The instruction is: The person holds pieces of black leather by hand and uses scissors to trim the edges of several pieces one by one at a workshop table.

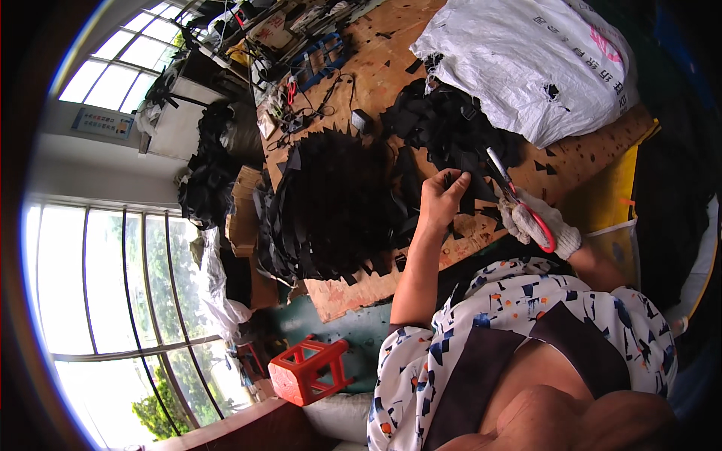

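Observation:
My bare left hand [444,197] pinches a black fabric piece [470,167] over the near part of the wooden table. To its right, my right hand [543,222] wears a white knit glove and is closed round red-handled scissors [535,214]. The scissors' blades point up and away, beside the black fabric. A loose heap of black straps and fabric [444,116] lies just beyond my hands. Left of my left forearm sits a large round pile of black fabric pieces [338,203].
A big white woven sack [519,68] lies at the far right of the wooden table [342,297]. Tools, cords and a blue plastic rack [320,60] crowd the far left. A red stool [308,370] stands on the green floor, and yellow sheeting [605,192] hangs at the right.

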The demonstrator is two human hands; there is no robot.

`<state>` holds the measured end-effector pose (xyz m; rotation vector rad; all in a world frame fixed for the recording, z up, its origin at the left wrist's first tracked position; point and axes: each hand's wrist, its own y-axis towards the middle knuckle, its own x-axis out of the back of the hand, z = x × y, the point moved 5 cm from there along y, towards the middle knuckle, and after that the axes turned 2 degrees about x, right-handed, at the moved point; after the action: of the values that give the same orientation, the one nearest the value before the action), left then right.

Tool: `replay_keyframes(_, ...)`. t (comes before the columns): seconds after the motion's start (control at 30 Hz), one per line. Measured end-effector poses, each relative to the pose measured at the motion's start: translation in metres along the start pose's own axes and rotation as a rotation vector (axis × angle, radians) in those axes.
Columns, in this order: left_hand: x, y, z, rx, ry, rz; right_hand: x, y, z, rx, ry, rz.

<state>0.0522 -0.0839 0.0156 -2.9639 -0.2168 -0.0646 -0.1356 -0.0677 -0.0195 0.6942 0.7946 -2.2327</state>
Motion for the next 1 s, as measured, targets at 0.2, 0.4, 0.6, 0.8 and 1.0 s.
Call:
replay_keyframes(0.2,-0.010,0.001,0.003,-0.057,0.049,-0.022,-0.006,-0.004,0.009,0.261,-0.779,-0.014)
replay_keyframes(0.4,-0.014,0.001,0.009,-0.058,0.105,-0.035,-0.007,-0.004,0.014,0.276,-1.002,-0.059)
replay_keyframes(0.6,-0.016,-0.002,0.002,-0.047,0.169,-0.043,-0.010,-0.004,0.011,0.275,-0.845,-0.079)
replay_keyframes(0.8,-0.017,-0.002,0.002,0.031,0.084,0.005,0.005,-0.001,-0.010,0.081,-0.241,0.016)
replay_keyframes(1.0,-0.020,0.001,0.017,-0.019,0.013,0.057,-0.013,-0.009,0.007,0.210,-0.584,-0.034)
